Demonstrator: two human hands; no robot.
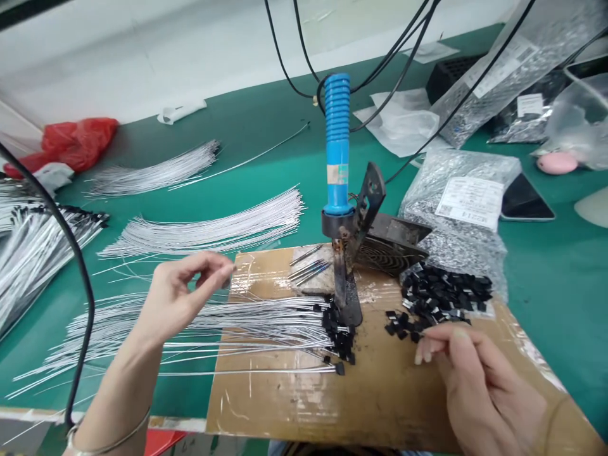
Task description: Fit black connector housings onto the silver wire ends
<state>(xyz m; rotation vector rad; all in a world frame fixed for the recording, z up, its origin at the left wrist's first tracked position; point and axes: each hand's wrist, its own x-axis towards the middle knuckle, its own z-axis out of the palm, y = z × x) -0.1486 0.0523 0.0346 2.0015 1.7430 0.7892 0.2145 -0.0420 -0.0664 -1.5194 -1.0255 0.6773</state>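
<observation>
My left hand hovers above a spread of thin white wires, thumb and forefinger pinched together. Whatever may be between those fingertips is too small to make out. The wires end in black connectors near the foot of a soldering iron with a blue handle, which is held upright in a stand. At the right, my right hand has its fingers drawn together beside a pile of loose small black connectors. Its fingertips are at the near edge of the pile, and anything in them is hidden.
Brown cardboard covers part of the green table. More wire bundles lie behind and left. A black fan, a bag of parts and a phone stand right. A black cable arches at left.
</observation>
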